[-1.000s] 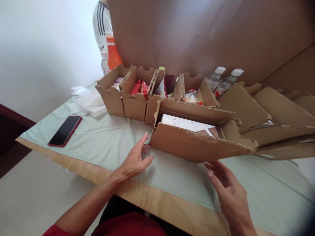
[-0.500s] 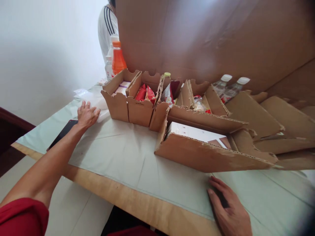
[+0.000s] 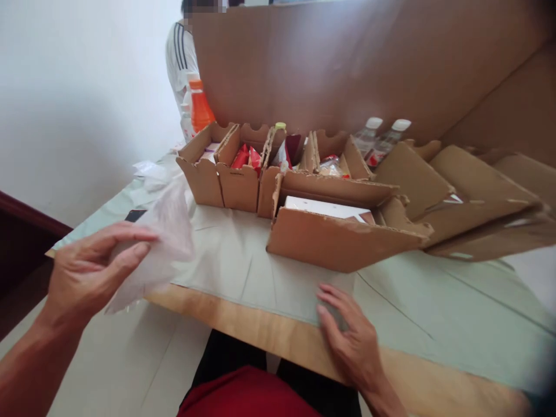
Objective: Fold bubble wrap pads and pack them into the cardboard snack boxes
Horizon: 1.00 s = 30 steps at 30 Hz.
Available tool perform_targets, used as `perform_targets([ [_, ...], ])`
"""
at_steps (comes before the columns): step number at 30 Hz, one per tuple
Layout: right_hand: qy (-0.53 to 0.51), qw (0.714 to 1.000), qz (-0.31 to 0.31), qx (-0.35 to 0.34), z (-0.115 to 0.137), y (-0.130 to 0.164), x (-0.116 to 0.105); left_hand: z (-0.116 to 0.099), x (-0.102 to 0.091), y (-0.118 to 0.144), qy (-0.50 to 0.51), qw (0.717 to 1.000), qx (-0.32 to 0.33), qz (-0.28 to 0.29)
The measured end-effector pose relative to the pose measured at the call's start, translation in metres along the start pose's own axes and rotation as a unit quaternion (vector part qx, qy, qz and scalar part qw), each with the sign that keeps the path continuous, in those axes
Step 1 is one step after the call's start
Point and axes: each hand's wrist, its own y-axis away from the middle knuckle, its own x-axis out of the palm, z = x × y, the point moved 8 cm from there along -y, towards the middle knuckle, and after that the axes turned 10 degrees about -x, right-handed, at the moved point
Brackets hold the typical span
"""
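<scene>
My left hand [image 3: 89, 272] holds a clear plastic bag [image 3: 158, 240] in front of the table's near left corner, fingers pinched on its edge. My right hand [image 3: 350, 336] lies flat on the pale green cloth [image 3: 243, 255], fingers spread, holding nothing. Just beyond it stands a long cardboard box [image 3: 343, 231] with a white box [image 3: 325, 208] inside. Behind that runs a row of small cardboard compartments [image 3: 234, 179] holding red packets [image 3: 244, 157] and other wrapped items.
A tall cardboard sheet [image 3: 347, 63] stands behind the boxes. An orange bottle [image 3: 200, 107] and two clear bottles [image 3: 377, 136] stand at the back. A dark phone [image 3: 134, 215] peeks out behind the bag. More plastic bags [image 3: 150, 174] lie left. A person in a white striped shirt [image 3: 178, 52] stands beyond.
My left hand reached left to the pile of bags, then drew back toward me holding one clear bag. My right hand slid left along the cloth and stays flat.
</scene>
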Motion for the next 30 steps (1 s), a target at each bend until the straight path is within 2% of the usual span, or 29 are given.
perform_targets([
  [2, -0.128, 0.989, 0.068, 0.044, 0.018, -0.002, 0.031, -0.003, 0.007, 0.018, 0.049, 0.996, -0.049, 0.054],
  [3, -0.203, 0.971, 0.100, 0.078, 0.025, -0.003, 0.047, -0.003, 0.013, 0.026, 0.066, 0.992, -0.073, 0.079],
  [4, -0.285, 0.944, 0.124, 0.110, 0.033, -0.003, 0.063, -0.004, 0.020, 0.033, 0.085, 0.986, -0.094, 0.108],
  [6, -0.444, 0.869, 0.153, 0.159, 0.050, -0.005, 0.090, -0.009, 0.043, 0.050, 0.137, 0.962, -0.123, 0.204],
  [8, -0.557, 0.792, 0.163, 0.188, 0.064, -0.006, 0.107, -0.017, 0.068, 0.070, 0.199, 0.915, -0.141, 0.322],
  [10, -0.614, 0.744, 0.167, 0.203, 0.073, -0.006, 0.114, -0.022, 0.088, 0.085, 0.238, 0.870, -0.150, 0.406],
  [11, -0.623, 0.736, 0.158, 0.211, 0.073, -0.006, 0.112, -0.021, 0.094, 0.090, 0.245, 0.857, -0.150, 0.427],
  [12, -0.621, 0.739, 0.138, 0.222, 0.070, -0.005, 0.107, -0.017, 0.100, 0.093, 0.243, 0.850, -0.152, 0.442],
  [14, -0.591, 0.764, 0.078, 0.247, 0.057, -0.004, 0.088, -0.003, 0.111, 0.099, 0.228, 0.835, -0.170, 0.472],
  [17, -0.512, 0.822, -0.010, 0.249, 0.037, -0.001, 0.048, 0.025, 0.133, 0.113, 0.200, 0.796, -0.227, 0.525],
  [20, -0.422, 0.877, -0.052, 0.225, 0.024, 0.002, 0.016, 0.043, 0.155, 0.125, 0.178, 0.764, -0.258, 0.565],
  [25, -0.273, 0.934, -0.109, 0.201, 0.011, 0.012, -0.016, 0.043, 0.182, 0.125, 0.122, 0.758, -0.253, 0.589],
  [28, -0.224, 0.945, -0.136, 0.197, 0.001, 0.017, -0.027, 0.041, 0.192, 0.125, 0.082, 0.750, -0.256, 0.605],
  [30, -0.207, 0.946, -0.145, 0.201, -0.007, 0.020, -0.030, 0.041, 0.198, 0.119, 0.062, 0.767, -0.247, 0.589],
])
